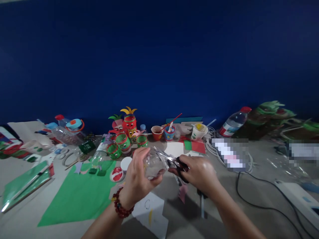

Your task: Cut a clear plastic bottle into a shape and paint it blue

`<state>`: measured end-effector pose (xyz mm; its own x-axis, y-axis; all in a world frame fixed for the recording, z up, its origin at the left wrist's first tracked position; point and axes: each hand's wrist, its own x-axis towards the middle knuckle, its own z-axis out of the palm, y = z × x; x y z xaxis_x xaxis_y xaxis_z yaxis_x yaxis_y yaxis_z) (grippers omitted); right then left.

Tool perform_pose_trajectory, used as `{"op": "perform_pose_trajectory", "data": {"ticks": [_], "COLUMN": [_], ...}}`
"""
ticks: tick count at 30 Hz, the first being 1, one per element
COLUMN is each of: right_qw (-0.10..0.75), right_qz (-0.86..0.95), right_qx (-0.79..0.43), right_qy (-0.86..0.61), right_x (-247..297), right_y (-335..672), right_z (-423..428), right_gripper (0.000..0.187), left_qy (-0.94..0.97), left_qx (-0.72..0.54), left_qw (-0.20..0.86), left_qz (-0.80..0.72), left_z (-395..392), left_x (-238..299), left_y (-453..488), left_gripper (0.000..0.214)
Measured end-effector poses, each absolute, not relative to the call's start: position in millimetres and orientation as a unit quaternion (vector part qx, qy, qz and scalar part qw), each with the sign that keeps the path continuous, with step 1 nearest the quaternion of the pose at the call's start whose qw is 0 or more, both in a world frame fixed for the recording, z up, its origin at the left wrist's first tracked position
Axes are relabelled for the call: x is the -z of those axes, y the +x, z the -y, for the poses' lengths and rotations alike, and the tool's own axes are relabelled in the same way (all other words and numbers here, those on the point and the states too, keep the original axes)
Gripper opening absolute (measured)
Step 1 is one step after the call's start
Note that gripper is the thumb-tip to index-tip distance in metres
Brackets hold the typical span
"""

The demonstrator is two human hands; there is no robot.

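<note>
My left hand (138, 176), with a red bead bracelet on the wrist, is closed round a clear plastic bottle piece (155, 163) held above the table. My right hand (199, 172) grips black-handled scissors (174, 162). The blades point left and meet the rim of the clear plastic. Both hands hover over the grey table (224, 199), just in front of a white paper scrap (152, 212).
A green paper sheet (77, 196) lies to the left, beside green card strips (25, 182). Decorated red and green cups (124, 136), paint cups (169, 132) and a water bottle (233, 124) stand at the back. A black cable (261, 202) runs on the right.
</note>
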<state>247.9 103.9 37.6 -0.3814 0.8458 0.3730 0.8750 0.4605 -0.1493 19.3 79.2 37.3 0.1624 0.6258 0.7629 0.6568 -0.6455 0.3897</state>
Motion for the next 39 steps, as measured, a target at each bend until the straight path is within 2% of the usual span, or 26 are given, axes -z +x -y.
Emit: {"op": "perform_pose_trajectory", "data": {"ticks": [7, 16, 20, 25, 34, 37, 39], "right_qw": [0.208, 0.200, 0.215, 0.244, 0.240, 0.228, 0.225], "right_qz": [0.830, 0.834, 0.831, 0.831, 0.821, 0.820, 0.816], "right_qx": [0.028, 0.030, 0.037, 0.061, -0.095, -0.113, -0.122], "right_qy": [-0.516, -0.514, -0.513, -0.496, -0.509, -0.512, -0.518], "right_x": [-40.3, -37.5, -37.6, -35.8, -55.2, -60.1, -60.0], "right_y": [246.2, 248.0, 248.0, 246.9, 249.7, 251.5, 252.0], "right_z": [-101.4, -103.6, -105.2, -108.5, -101.8, -100.3, -100.4], "right_gripper": [0.044, 0.041, 0.049, 0.057, 0.045, 0.040, 0.039], "left_qy": [-0.776, -0.766, -0.758, -0.758, -0.765, -0.768, -0.763], "left_qx": [0.485, 0.481, 0.481, 0.465, 0.461, 0.451, 0.449], "left_qw": [0.019, -0.031, -0.045, -0.122, -0.118, -0.103, -0.129], "left_qz": [0.403, 0.426, 0.438, 0.442, 0.435, 0.442, 0.447], "left_z": [-79.4, -78.5, -77.0, -73.2, -73.6, -73.2, -72.7], "left_x": [-38.7, -35.4, -38.2, -43.5, -44.9, -45.2, -45.1], "left_y": [17.2, 17.6, 17.5, 18.4, 18.2, 18.0, 18.0], "left_gripper": [0.077, 0.076, 0.072, 0.072, 0.073, 0.071, 0.073]}}
